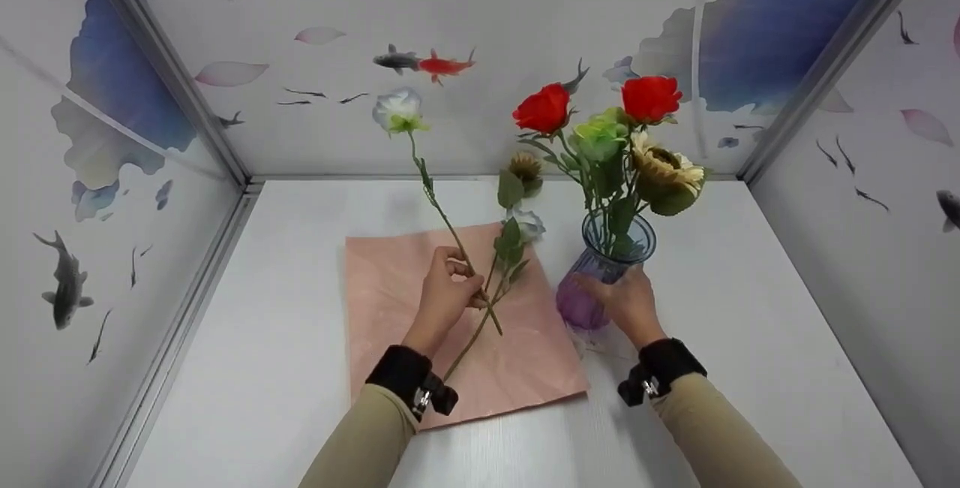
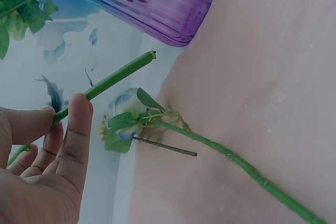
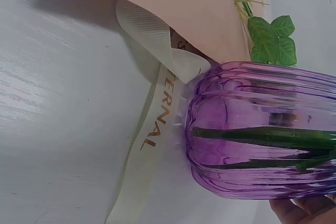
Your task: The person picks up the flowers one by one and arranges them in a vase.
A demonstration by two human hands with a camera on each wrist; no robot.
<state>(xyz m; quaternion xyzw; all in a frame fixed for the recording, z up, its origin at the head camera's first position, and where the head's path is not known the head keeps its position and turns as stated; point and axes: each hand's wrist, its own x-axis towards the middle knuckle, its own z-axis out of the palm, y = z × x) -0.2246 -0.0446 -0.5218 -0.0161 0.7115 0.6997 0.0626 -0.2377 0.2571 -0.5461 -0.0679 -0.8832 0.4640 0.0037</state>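
My left hand (image 1: 448, 289) pinches the green stem of a white artificial rose (image 1: 399, 111) between thumb and fingers, bloom up and away from me. In the left wrist view the stem's cut end (image 2: 142, 60) sticks out past the fingertips, apart from the vase. My right hand (image 1: 628, 302) grips the ribbed glass vase (image 1: 585, 296), blue at the rim and purple at the base. The vase leans, holding red roses (image 1: 651, 99), a green flower (image 1: 600, 134) and a yellow sunflower (image 1: 667, 173). Stems (image 3: 262, 136) show through the glass in the right wrist view.
Pink wrapping paper (image 1: 397, 308) lies on the white table (image 1: 300, 210). Across it rests another stem (image 1: 469, 341) with leaves and a pale bloom (image 1: 529, 225). Behind lies a brownish flower (image 1: 525, 167). A cream lettered ribbon (image 3: 152, 124) lies by the vase. Printed panels (image 1: 510, 15) enclose the table.
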